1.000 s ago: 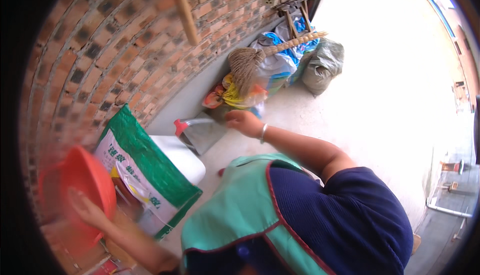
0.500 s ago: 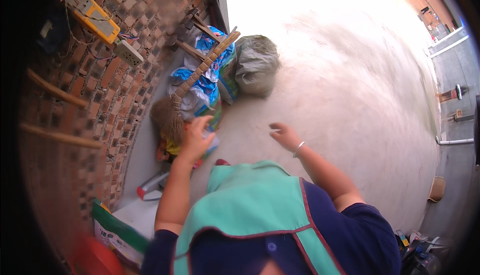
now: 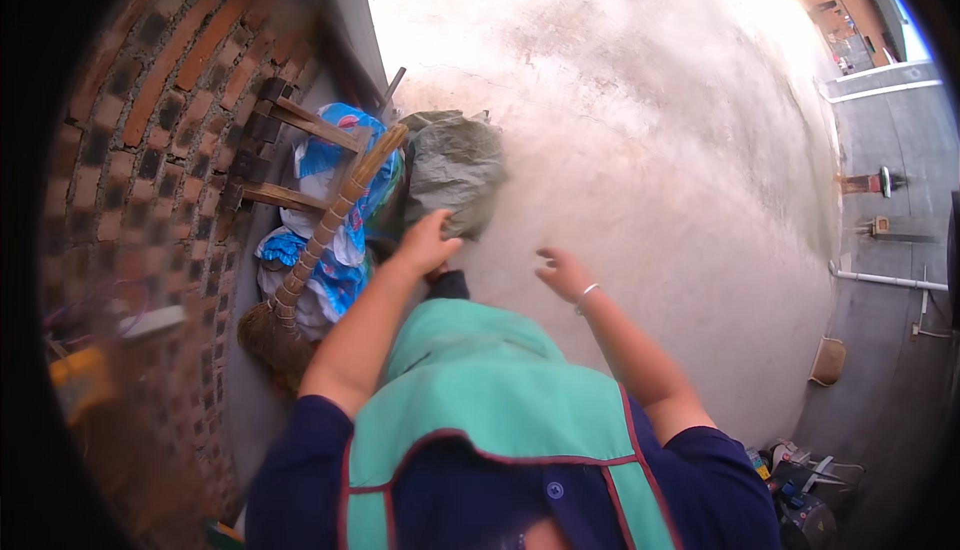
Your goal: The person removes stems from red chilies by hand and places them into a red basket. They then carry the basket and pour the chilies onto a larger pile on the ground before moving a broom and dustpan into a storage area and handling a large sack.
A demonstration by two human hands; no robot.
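My left hand (image 3: pixel 428 245) is in front of me at mid-height, its fingers loosely bent and apart, with nothing in it. It appears just below the grey-green sack (image 3: pixel 455 170), and I see no contact between them. Over the concrete floor hangs my right hand (image 3: pixel 565 275), a pale bracelet (image 3: pixel 588 293) at its wrist. Its fingers are apart and hold nothing. To the left of my left hand a straw broom (image 3: pixel 318 250) leans, bristles down, across blue-and-white plastic bags (image 3: pixel 345 260).
A wooden frame (image 3: pixel 300 200) with dark ends stands between the bags and the brick wall (image 3: pixel 150 180). Pale concrete floor (image 3: pixel 650 210) stretches ahead and right. Along the right side are a white pipe (image 3: pixel 890 280), a brown object (image 3: pixel 827 361) and a cluttered pile (image 3: pixel 805 490).
My view has moved forward, so the broom, bags and sack sit nearer and further left. My left hand has passed from beside the broom's bristles to near the sack. Both hands stay without anything.
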